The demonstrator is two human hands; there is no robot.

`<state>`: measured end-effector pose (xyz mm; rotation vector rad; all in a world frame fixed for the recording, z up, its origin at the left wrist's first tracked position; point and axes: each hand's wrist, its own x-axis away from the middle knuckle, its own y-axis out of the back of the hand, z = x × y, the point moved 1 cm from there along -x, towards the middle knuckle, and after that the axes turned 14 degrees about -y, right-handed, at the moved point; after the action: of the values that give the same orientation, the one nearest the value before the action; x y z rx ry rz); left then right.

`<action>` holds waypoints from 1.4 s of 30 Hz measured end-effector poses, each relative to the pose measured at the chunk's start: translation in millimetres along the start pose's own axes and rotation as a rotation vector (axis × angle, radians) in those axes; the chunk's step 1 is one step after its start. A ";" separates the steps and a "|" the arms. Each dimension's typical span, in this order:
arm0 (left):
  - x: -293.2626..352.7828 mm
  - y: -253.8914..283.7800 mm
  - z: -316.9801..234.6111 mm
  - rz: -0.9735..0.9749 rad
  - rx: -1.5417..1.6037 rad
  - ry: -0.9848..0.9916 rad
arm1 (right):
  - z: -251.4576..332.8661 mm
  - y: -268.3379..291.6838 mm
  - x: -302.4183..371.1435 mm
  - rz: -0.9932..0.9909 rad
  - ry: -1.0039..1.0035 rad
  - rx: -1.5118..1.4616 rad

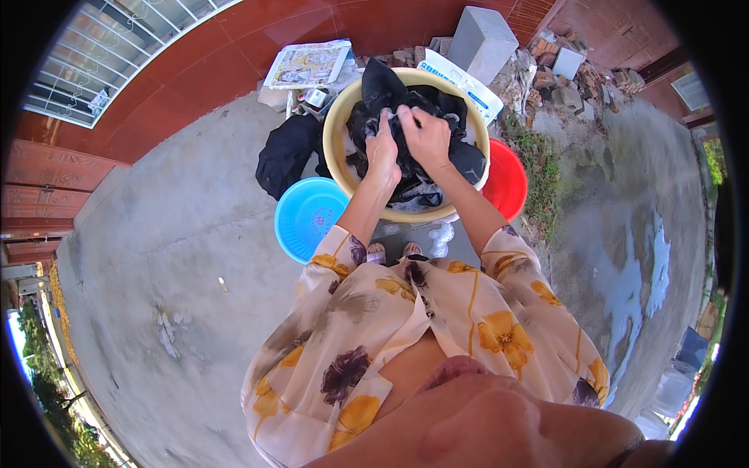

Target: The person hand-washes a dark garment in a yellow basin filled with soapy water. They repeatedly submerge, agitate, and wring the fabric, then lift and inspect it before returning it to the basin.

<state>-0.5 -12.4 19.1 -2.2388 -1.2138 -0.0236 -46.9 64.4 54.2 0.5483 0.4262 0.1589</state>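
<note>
A large cream basin (339,168) in front of me holds wet black clothes (468,160) with white suds among them. Over its middle, my left hand (382,152) is closed on the black cloth, thumb up. Close beside it on the right, my right hand (427,139) is curled in a fist, also gripping the cloth. A dark fold of the clothing stands up beyond my fingers, against the basin's far rim. The parts of the cloth inside my fists are hidden.
A blue basin (300,222) stands at the near left and a red basin (507,179) at the right. More black clothing (285,156) is heaped on the left. Behind are a grey stone block (482,47), a white packet (468,84) and rubble (566,90).
</note>
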 end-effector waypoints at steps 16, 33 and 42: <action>-7.4 0.1 15.9 -0.013 -0.269 -0.061 | -22.3 -12.4 -9.3 0.103 -0.206 -0.021; 17.9 -7.2 -5.2 0.177 -0.251 -0.130 | -39.3 -6.1 -19.3 0.149 -0.335 0.091; 16.0 -12.8 -9.6 0.117 -0.192 0.009 | -29.4 -2.6 -7.0 0.076 -0.328 0.058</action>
<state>1.4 0.3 37.8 -2.4693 -1.1148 -0.1088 -65.8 74.1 32.7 0.6351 0.0908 0.1272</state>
